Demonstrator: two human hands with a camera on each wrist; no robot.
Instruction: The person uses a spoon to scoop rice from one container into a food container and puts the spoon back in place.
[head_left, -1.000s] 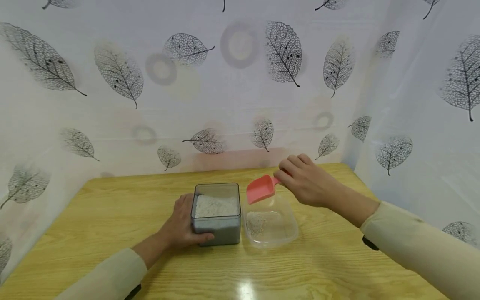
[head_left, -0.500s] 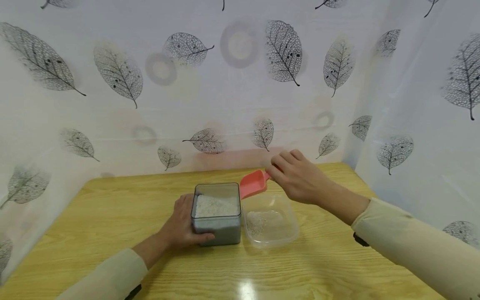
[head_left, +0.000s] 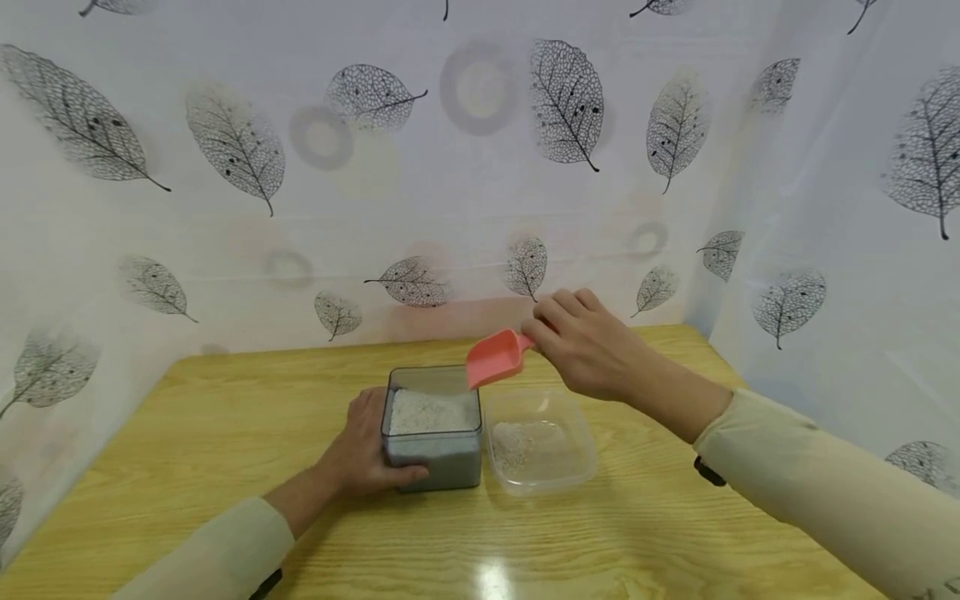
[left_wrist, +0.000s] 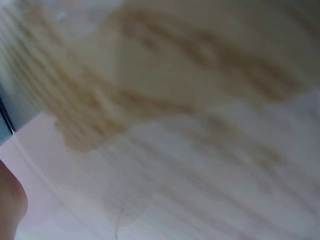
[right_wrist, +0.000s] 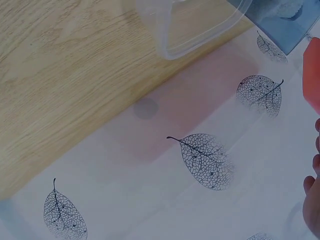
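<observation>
My left hand [head_left: 366, 450] grips the left side of a square, see-through grey container [head_left: 442, 465], its thumb across the front wall. White powdery or grainy stuff [head_left: 431, 412] fills much of that container. Between the fingers of my right hand [head_left: 588, 350] is the handle of a pink scoop [head_left: 495, 358]. The scoop's tip overlaps the container's back right corner in the head view, and its bowl looks empty. Only the scoop's edge [right_wrist: 312, 75] shows in the right wrist view. A strip of hand [left_wrist: 11, 200] and the container's corner [left_wrist: 20, 107] appear in the left wrist view.
Right beside the grey container stands a clear plastic tub [head_left: 573, 454] with a little grainy stuff [head_left: 512, 446] on its left side. Both stand on a wooden table [head_left: 420, 550]. A leaf-print curtain [head_left: 480, 192] hangs behind the table and along its sides.
My right hand has carried the pink scoop left and slightly up, from over the clear tub to the grey container's back right corner. The left hand and both containers stay put.
</observation>
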